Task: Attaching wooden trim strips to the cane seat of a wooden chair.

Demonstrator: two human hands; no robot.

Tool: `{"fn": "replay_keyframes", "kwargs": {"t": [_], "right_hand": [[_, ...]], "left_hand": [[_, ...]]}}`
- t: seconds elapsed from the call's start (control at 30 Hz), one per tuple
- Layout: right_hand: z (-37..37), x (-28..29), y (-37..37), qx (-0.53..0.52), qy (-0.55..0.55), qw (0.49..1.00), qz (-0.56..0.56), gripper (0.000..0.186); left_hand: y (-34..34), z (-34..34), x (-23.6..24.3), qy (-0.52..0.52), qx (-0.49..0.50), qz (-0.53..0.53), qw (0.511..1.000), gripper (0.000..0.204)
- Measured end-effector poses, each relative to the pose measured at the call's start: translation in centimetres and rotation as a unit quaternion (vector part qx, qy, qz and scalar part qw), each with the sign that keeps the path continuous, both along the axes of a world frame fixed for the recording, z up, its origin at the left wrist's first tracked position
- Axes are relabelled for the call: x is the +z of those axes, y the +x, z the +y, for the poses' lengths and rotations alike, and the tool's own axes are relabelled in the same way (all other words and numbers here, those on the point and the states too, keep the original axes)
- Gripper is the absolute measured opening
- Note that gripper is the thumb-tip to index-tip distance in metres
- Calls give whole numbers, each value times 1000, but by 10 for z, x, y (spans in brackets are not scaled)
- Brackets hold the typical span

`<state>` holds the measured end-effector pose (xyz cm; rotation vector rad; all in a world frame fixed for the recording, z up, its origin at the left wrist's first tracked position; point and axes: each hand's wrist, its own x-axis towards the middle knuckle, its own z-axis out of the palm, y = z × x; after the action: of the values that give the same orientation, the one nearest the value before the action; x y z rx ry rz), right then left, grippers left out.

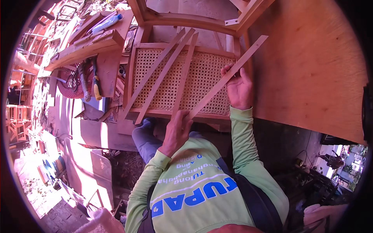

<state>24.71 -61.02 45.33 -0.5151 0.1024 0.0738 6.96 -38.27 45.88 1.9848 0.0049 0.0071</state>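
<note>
Between my left hand and my right hand lies a long, thin wooden strip, held diagonally over a woven cane seat panel in a wooden frame. My left hand grips its lower end near the front rail; my right hand has fingers closed round it farther up, at the panel's right side. Three similar strips rest slanted across the panel to the left. Above the panel rises a wooden chair frame with a small pale metal plate on it.
A large plywood board borders the right. At left, wood offcuts surround a hammer, a yellow-handled tool, a red mesh basket and a plastic bottle. A pale board leans lower left; a dark, cluttered area is lower right.
</note>
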Motion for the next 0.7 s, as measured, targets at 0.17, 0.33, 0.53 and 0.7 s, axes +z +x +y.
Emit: {"fn": "replay_keyframes", "kwargs": {"t": [0.17,0.33,0.53,0.7], "right_hand": [[-5,-4,1,21,2,1000,-16,25],[-8,-7,1,33,-15,999,-19,26],[-10,-18,-2,42,-39,998,-4,23],[-11,-28,-6,49,-29,998,-1,25]], "left_hand": [[0,-2,-2,-4,-2,-1,1000,32],[2,-4,3,-34,-1,31,999,31],[3,-2,-1,-15,13,21,1000,30],[6,7,1,31,47,12,998,29]]}}
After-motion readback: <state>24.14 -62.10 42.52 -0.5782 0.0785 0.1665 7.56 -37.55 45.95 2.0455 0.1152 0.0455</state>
